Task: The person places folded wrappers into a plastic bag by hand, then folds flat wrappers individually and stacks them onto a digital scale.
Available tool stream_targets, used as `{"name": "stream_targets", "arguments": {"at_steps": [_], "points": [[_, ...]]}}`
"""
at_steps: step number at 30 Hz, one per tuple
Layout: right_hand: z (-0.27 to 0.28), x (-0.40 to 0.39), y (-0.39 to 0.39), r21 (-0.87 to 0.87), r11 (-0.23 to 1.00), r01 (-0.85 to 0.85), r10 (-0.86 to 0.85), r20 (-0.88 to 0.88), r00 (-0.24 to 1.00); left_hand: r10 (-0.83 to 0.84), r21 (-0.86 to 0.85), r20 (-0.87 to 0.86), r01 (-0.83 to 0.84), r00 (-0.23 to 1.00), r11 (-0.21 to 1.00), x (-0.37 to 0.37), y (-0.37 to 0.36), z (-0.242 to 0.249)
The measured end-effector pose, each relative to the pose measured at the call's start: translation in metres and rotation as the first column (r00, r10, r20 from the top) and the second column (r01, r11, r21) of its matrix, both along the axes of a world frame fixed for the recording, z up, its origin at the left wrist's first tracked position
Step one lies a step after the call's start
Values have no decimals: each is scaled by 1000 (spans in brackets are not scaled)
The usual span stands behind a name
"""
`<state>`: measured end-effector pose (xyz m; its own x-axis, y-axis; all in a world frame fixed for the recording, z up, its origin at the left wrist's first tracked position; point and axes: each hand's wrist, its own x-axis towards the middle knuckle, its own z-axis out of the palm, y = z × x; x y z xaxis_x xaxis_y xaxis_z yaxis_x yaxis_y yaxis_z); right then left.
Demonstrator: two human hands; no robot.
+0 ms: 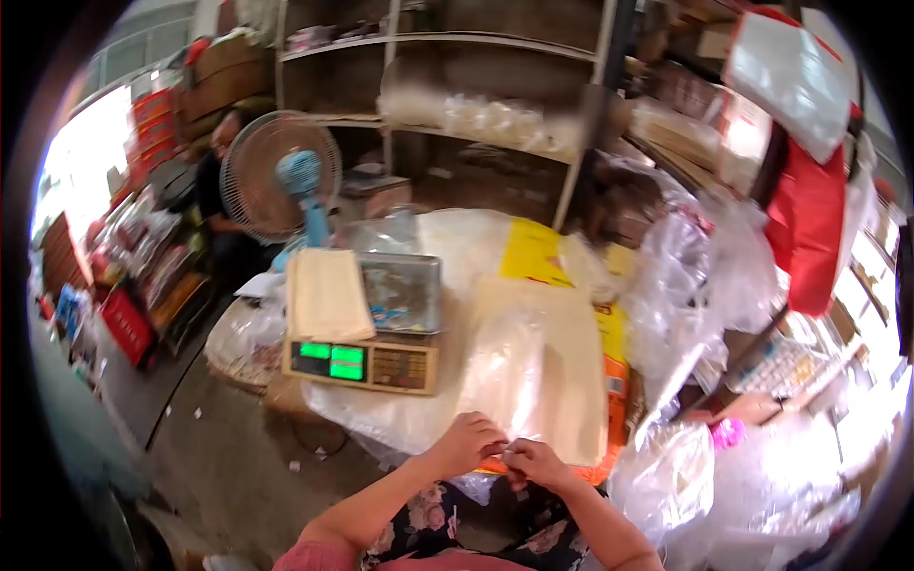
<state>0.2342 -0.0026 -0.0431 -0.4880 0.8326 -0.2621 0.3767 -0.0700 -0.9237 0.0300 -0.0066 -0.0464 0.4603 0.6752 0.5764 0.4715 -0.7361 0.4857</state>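
Note:
A clear plastic bag (512,357) lies lengthwise on a stack of flat cream-coloured sheets or bags (576,381) at the table's near side. My left hand (468,444) is closed at the bag's near end, its fingers pinched together. Just right of it, almost touching, my right hand (535,464) also pinches near that end. The exact edge between the fingertips is small and blurred. Left of the hands stands a weighing scale (405,366) with a green lit display, and a folded cream piece (328,295) rests partly on its metal pan (409,285).
A fan (283,176) stands behind the scale, with a seated person (217,190) beyond it. Shelving (486,128) lines the back. Clear plastic bags (676,276) hang at right beside a red bag (809,228). Yellow and orange packaging (533,252) lies under the stack.

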Motion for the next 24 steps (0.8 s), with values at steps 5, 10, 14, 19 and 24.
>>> {"name": "stream_targets", "arguments": {"at_steps": [5,10,14,19,24], "points": [[0,1,-3,329,944,34,-28,-23,999,41,-63,-44,-43,998,997,-2,8,3],[-2,18,8,320,947,-20,46,-74,996,156,-4,-50,-156,987,988,-9,12,-1],[-1,8,8,403,915,33,-39,7,999,107,-96,-48,-111,993,989,-5,15,4],[1,7,8,442,894,66,-57,-33,998,136,74,-91,-130,986,989,-10,19,0],[-14,21,24,395,874,284,-237,-164,958,358,-59,140,-353,923,934,-27,23,-3]]}}
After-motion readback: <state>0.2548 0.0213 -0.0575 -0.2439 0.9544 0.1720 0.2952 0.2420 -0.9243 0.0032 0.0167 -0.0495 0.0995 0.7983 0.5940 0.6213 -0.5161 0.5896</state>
